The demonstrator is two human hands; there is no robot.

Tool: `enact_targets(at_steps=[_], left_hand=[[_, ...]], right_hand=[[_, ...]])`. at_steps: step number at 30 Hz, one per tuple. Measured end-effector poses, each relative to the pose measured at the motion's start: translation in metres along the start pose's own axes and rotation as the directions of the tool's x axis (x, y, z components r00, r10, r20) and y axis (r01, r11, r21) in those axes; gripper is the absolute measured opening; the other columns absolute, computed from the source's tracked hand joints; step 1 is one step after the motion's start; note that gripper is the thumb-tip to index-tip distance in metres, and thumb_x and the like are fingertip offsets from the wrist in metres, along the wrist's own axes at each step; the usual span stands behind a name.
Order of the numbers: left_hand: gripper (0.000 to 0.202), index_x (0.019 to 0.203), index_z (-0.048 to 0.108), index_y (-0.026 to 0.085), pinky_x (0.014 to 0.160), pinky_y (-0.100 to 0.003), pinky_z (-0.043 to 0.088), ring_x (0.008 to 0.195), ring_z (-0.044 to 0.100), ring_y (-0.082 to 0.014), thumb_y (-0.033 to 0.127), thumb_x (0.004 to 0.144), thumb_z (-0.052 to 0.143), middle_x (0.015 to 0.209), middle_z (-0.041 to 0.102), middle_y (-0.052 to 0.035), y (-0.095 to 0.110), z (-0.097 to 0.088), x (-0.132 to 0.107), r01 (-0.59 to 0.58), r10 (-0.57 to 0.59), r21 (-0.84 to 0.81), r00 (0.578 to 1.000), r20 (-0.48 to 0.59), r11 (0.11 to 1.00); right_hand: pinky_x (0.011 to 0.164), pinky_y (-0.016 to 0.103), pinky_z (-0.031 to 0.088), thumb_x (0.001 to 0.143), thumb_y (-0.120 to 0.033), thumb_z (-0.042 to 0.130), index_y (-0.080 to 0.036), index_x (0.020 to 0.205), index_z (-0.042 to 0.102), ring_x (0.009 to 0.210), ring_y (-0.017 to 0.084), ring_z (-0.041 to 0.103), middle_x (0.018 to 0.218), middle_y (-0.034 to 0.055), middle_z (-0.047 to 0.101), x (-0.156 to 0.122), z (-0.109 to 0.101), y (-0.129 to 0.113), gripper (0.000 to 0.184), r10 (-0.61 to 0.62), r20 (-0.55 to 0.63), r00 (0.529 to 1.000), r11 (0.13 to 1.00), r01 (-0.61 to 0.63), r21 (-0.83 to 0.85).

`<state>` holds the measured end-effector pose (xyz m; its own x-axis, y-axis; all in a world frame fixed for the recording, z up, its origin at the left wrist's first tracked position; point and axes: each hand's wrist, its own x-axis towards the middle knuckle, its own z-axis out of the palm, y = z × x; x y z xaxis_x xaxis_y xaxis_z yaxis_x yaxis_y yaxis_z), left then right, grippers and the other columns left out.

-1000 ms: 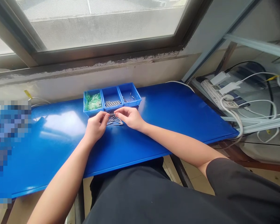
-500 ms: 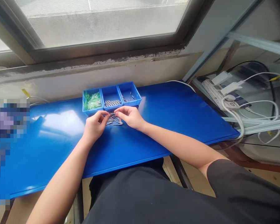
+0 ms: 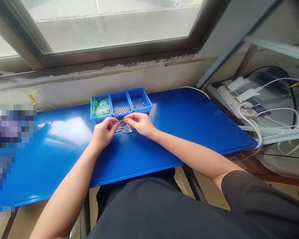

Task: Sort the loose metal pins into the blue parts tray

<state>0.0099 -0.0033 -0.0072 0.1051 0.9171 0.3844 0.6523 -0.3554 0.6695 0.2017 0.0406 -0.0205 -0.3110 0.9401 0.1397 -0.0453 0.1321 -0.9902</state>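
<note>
Two bare hands work over a loose heap of slim metal pins (image 3: 124, 126) on a blue metal bench top (image 3: 189, 132), the heap lying between the left hand (image 3: 102, 132) and the right hand (image 3: 141, 124). Just beyond both hands sits a blue three-compartment plastic tray (image 3: 121, 116), its front rim close to the heap. The compartment ahead of the left hand is filled with translucent green pieces (image 3: 99, 108), too tightly bunched to tell apart. The middle compartment, ahead of the gap between the hands, holds short silver cylinders (image 3: 121, 110) laid side by side in rows. The compartment ahead of the right hand holds a few loose pins (image 3: 139, 103).

Both hands are curved with bent fingers, neither flat nor clenched, the left fingertips (image 3: 117, 123) and right fingertips (image 3: 126, 121) at the heap's far side. Whether either hand pinches a pin is too small to tell. The pins in the heap lie flat and crisscrossed, most long axes running roughly across the bench at a slant, their ends pointing various ways.

Well to the right of the right hand, beyond the bench, lies a white power strip (image 3: 233, 101) amid white cables (image 3: 276, 114).
</note>
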Motion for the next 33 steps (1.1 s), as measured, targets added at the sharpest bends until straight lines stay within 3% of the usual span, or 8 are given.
enact_targets(at_steps=[8,14,26,33], left_hand=[[0.024,0.086,0.065,0.018,0.056,-0.022,0.039,0.053,0.046,-0.0095,0.037,0.093,0.053,0.062,0.057,0.0030,-0.0016,-0.0006,0.0009,0.003,-0.003,0.024,1.000,-0.003,1.000],[0.019,0.094,0.065,0.018,0.055,-0.021,0.038,0.049,0.043,-0.0083,0.035,0.089,0.060,0.056,0.049,0.0063,-0.0005,0.0002,0.0010,-0.006,0.006,-0.002,1.000,-0.018,1.000],[0.018,0.093,0.067,0.019,0.054,-0.021,0.039,0.048,0.043,-0.0081,0.034,0.088,0.059,0.056,0.050,0.0060,-0.0020,0.0004,0.0015,-0.025,0.025,0.018,1.000,-0.003,1.000],[0.025,0.088,0.066,0.017,0.055,-0.021,0.040,0.052,0.047,-0.0092,0.038,0.092,0.052,0.063,0.059,0.0025,-0.0008,-0.0018,0.0022,0.001,-0.003,0.065,0.999,0.034,0.998]], right_hand=[[0.065,0.027,0.054,0.075,-0.047,0.073,-0.013,0.092,0.073,0.067,0.013,0.063,0.079,0.0062,0.072,-0.0020,0.0013,-0.0001,0.039,-0.007,0.010,1.000,1.000,0.008,-0.012],[0.064,0.026,0.053,0.074,-0.046,0.074,-0.013,0.090,0.072,0.065,0.012,0.062,0.077,0.0049,0.071,0.0000,0.0012,0.0024,0.037,0.004,-0.007,1.000,1.000,-0.004,0.013],[0.064,0.026,0.053,0.071,-0.042,0.076,-0.014,0.087,0.072,0.064,0.011,0.062,0.077,0.0040,0.071,0.0007,0.0009,0.0002,0.032,0.026,-0.012,1.000,0.998,-0.025,0.059],[0.065,0.027,0.054,0.073,-0.046,0.075,-0.014,0.088,0.073,0.067,0.012,0.063,0.078,0.0050,0.072,-0.0015,0.0016,0.0016,0.035,-0.001,0.001,1.000,1.000,0.001,-0.007]])
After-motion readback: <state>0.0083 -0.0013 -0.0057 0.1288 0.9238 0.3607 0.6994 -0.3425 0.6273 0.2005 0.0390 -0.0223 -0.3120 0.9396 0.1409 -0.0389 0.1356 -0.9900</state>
